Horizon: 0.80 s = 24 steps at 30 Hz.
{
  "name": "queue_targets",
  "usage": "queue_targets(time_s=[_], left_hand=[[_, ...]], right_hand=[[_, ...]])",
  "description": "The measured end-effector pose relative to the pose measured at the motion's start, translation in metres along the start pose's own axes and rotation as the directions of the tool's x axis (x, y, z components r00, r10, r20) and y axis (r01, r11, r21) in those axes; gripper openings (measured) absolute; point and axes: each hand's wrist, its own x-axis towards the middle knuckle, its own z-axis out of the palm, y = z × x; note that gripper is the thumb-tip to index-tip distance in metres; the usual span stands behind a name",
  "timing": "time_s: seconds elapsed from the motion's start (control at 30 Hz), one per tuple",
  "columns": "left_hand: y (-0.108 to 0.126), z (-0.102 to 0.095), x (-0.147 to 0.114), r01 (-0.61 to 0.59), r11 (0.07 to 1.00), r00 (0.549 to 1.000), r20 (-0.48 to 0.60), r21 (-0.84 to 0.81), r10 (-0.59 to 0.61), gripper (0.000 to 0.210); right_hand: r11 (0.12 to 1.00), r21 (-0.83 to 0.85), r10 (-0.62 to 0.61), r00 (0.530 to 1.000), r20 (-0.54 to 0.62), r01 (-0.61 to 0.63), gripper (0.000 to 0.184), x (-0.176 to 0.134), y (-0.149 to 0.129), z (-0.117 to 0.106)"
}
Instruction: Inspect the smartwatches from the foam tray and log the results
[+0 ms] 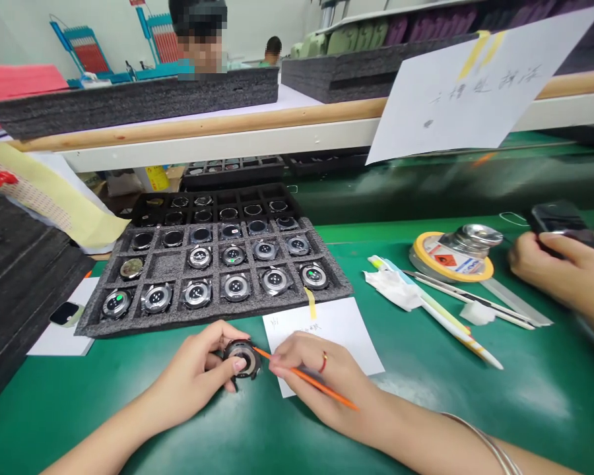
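A round dark watch body (pixel 245 349) without a strap is gripped between the thumb and fingers of my left hand (pixel 198 366), its ringed face turned towards me. In my right hand (pixel 327 369) is a thin orange stick (pixel 321 388), held like a pen. The stick's tip meets the upper right rim of the watch body. Just beyond my hands lies a grey foam tray (pixel 218 315) whose compartments hold several round watch bodies (pixel 236 287), some with a green dot. Under the right fingers lies a white sheet with writing (pixel 361 343).
A white and yellow pen-like tool (pixel 455 321), a crumpled wipe (pixel 393 287), tweezers (pixel 475 300) and a yellow-rimmed round container (pixel 426 254) with a metal lid lie to the right. Another person's hand (pixel 564 264) holds a dark device (pixel 561 221). Black foam (pixel 24 284) is stacked left; a shelf (pixel 228 145) spans the back.
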Motion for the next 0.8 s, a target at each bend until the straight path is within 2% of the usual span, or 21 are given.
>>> queue_targets(time_s=[0.1, 0.3, 0.6, 0.8], left_hand=[[0.0001, -0.0002, -0.0003, 0.011, 1.0, 1.0, 0.006, -0.003, -0.011, 0.033], [-0.0007, -0.0009, 0.0003, 0.001, 1.0, 1.0, 0.014, 0.004, -0.001, 0.031], [-0.0018, -0.0007, 0.0008, 0.0, 1.0, 1.0, 0.006, 0.024, 0.0, 0.03], [-0.002, 0.0011, 0.0009, -0.003, 1.0, 1.0, 0.0, 0.013, 0.003, 0.032]], right_hand=[[0.994, -0.046, -0.094, 0.995, 0.02, 0.095, 0.012, -0.0021, 0.0022, -0.001], [0.982, -0.077, -0.17, 0.984, 0.044, 0.173, 0.013, 0.0024, 0.006, 0.0011], [0.977, -0.092, -0.19, 0.981, 0.043, 0.194, 0.014, -0.0001, 0.0079, 0.002], [0.986, -0.073, -0.15, 0.989, 0.01, 0.151, 0.014, 0.0, 0.004, 0.0008]])
